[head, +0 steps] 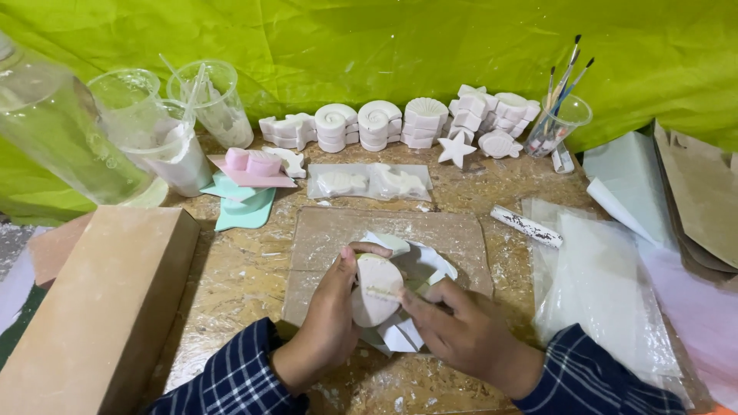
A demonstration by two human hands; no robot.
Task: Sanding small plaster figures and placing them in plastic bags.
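Observation:
My left hand (pixel 329 315) grips a white oval plaster cast (pixel 375 288), shaped like a shell, from its left side. My right hand (pixel 461 334) presses a thin tool or fingertips against the cast's lower right edge; what it holds is too small to tell. Both hands work above a white mould (pixel 419 265) lying on a brown cardboard mat (pixel 330 230). Dark checked sleeves cover both wrists.
Rows of white shell and starfish casts (pixel 400 123) line the back by the green cloth (pixel 384 46). Clear cups (pixel 215 100), a brush cup (pixel 561 119), pink and teal moulds (pixel 250 177), bagged casts (pixel 369 182), a brown box (pixel 100 307) and plastic sheets (pixel 607 292) surround the wooden board.

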